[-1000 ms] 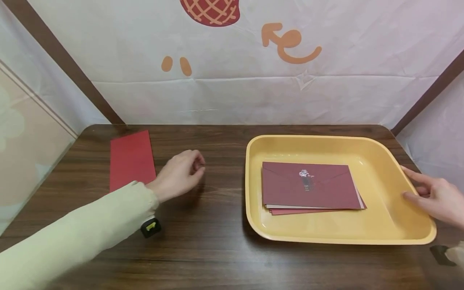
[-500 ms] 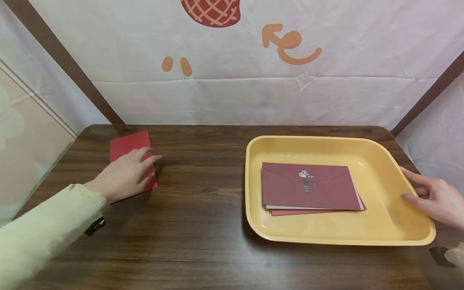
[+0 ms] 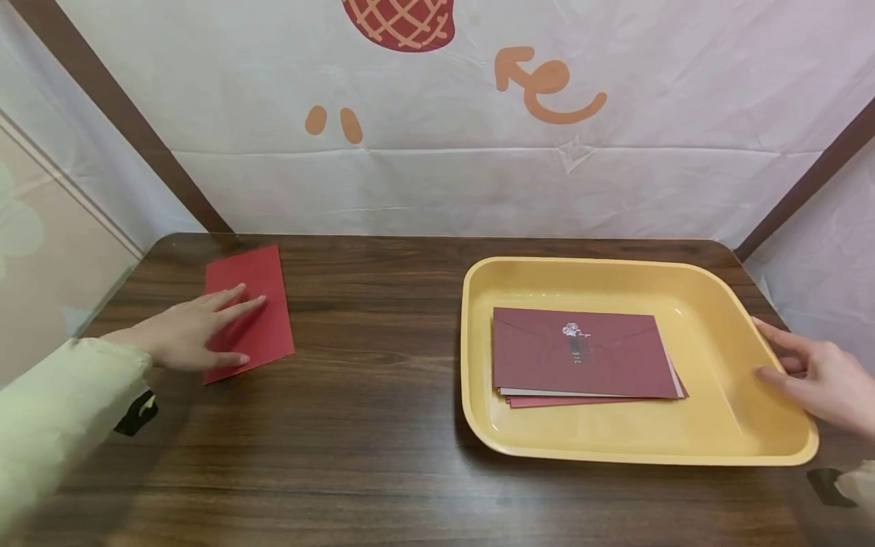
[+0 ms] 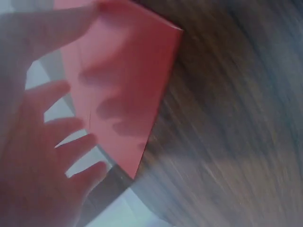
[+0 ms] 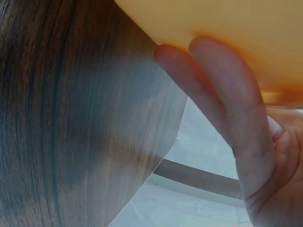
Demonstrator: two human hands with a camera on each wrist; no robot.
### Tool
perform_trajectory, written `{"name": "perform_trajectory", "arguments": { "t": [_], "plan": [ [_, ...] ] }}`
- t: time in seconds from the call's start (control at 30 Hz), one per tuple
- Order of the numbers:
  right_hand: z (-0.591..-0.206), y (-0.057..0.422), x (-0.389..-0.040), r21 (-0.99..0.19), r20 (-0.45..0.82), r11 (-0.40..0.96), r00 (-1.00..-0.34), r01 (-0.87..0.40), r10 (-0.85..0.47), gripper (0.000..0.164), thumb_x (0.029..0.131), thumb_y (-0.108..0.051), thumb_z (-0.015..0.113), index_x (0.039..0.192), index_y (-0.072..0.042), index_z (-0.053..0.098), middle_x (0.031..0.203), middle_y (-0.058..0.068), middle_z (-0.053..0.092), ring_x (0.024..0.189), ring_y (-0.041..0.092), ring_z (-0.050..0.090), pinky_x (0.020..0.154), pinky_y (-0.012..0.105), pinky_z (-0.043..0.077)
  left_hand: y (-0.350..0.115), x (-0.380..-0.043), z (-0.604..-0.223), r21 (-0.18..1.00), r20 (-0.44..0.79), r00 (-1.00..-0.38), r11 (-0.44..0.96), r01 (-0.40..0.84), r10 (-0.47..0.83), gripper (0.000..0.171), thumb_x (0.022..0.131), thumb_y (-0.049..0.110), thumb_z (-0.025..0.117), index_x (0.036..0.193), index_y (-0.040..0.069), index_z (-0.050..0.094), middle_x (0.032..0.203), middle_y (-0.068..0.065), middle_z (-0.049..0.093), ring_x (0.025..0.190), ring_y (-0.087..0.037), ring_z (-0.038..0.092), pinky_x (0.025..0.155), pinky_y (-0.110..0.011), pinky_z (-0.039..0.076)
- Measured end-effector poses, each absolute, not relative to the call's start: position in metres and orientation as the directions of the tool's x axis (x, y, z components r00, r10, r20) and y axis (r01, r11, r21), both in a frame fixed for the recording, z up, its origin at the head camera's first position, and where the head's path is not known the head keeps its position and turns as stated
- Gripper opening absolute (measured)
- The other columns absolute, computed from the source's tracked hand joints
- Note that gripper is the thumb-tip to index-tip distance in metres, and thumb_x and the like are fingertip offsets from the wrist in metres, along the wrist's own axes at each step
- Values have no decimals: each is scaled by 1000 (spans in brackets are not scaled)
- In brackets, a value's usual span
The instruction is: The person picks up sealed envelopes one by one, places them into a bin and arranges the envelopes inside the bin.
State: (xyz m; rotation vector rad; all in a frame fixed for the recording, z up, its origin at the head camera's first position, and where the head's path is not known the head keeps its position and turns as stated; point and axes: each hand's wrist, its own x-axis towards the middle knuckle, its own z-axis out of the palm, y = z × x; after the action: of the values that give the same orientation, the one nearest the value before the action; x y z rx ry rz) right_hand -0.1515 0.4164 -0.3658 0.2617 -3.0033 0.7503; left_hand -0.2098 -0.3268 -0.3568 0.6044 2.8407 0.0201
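My left hand (image 3: 187, 327) spreads its fingers over a plain red envelope (image 3: 270, 323) lying on the table at the left. In the left wrist view the fingers cast shadows on the red paper (image 4: 132, 85), with the thumb (image 4: 57, 30) overlapping its near edge. My right hand (image 3: 823, 376) grips the right side of a yellow tray (image 3: 724, 380), thumb inside the rim and fingers outside. From the right wrist, two fingers (image 5: 227, 85) show against the tray's outer wall (image 5: 227, 19). A dark red envelope (image 3: 547, 357) with a silver flower print tops a small stack in the tray.
The dark wood table (image 3: 369, 425) has a back edge along a white printed curtain (image 3: 424, 190). Pinkish and red paper edges (image 3: 547, 401) stick out beneath the top envelope. Brown strips (image 3: 130, 121) run up the curtain at both sides.
My left hand has moved left from the middle of the table to the red envelope, its fingers going from curled to spread. The right hand and the tray stay nearly still.
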Motion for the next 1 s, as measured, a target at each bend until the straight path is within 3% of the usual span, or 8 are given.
{"name": "perform_trajectory", "arguments": {
  "t": [0.17, 0.3, 0.37, 0.47, 0.57, 0.67, 0.9, 1.0],
  "plan": [
    [-366, 417, -152, -459, 83, 871, -984, -177, -157, 64, 87, 0, 63, 139, 13, 28, 77, 31, 67, 48, -8, 57, 44, 18, 47, -336, -209, -357, 243, -314, -859, 909, 338, 403, 95, 73, 36, 81, 146, 0, 32, 148, -35, 21, 130, -56, 24, 96, -68, 34],
    [-367, 418, -152, -465, 102, 866, -982, -186, -157, 68, 86, 0, 64, 144, 7, 27, 76, 29, 68, 49, -10, 57, 44, 17, 46, -336, -208, -356, 287, -318, -859, 904, 317, 402, 94, 74, 35, 80, 145, -3, 32, 146, -36, 23, 128, -57, 24, 95, -69, 33],
    [-368, 419, -152, -472, 113, 861, -981, -191, -156, 74, 86, -1, 64, 149, -6, 26, 75, 27, 68, 49, -10, 57, 45, 17, 46, -332, -207, -356, 258, -304, -871, 913, 316, 387, 95, 73, 40, 80, 144, -2, 34, 141, -33, 31, 124, -54, 32, 93, -65, 38],
    [-369, 421, -151, -480, 131, 853, -978, -204, -160, 78, 86, 0, 64, 149, -25, 26, 74, 23, 69, 49, -11, 57, 44, 16, 45, -321, -204, -356, 202, -291, -887, 929, 309, 358, 99, 71, 51, 79, 144, 1, 36, 119, -25, 43, 105, -39, 47, 81, -48, 47],
    [-369, 419, -151, -476, 126, 855, -978, -204, -164, 77, 86, 0, 64, 150, -17, 26, 74, 24, 69, 49, -10, 57, 44, 17, 45, -308, -200, -359, 158, -285, -899, 941, 298, 333, 102, 71, 60, 74, 146, 3, 36, 101, -14, 42, 87, -23, 45, 65, -33, 42],
    [-368, 418, -152, -472, 121, 859, -979, -201, -163, 73, 86, 0, 64, 148, -2, 26, 75, 25, 69, 50, -10, 57, 45, 17, 45, -297, -197, -364, 114, -268, -914, 952, 284, 305, 103, 74, 66, 68, 147, 3, 33, 97, -14, 41, 83, -22, 44, 61, -31, 40],
    [-368, 417, -151, -469, 102, 868, -986, -163, -130, 74, 87, -2, 64, 149, -4, 24, 76, 27, 68, 48, -9, 57, 44, 17, 46, -271, -190, -376, 10, -171, -964, 979, 204, 203, 101, 81, 73, 53, 146, -2, 32, 95, -21, 44, 80, -31, 45, 52, -32, 40],
    [-368, 417, -150, -479, 104, 863, -986, -161, -127, 78, 87, -2, 64, 151, -17, 23, 75, 26, 69, 47, -8, 57, 44, 18, 46, -259, -187, -381, -22, -118, -979, 985, 170, 167, 99, 85, 71, 48, 145, -6, 33, 98, -28, 45, 83, -36, 46, 50, -35, 41]
  ]
}}
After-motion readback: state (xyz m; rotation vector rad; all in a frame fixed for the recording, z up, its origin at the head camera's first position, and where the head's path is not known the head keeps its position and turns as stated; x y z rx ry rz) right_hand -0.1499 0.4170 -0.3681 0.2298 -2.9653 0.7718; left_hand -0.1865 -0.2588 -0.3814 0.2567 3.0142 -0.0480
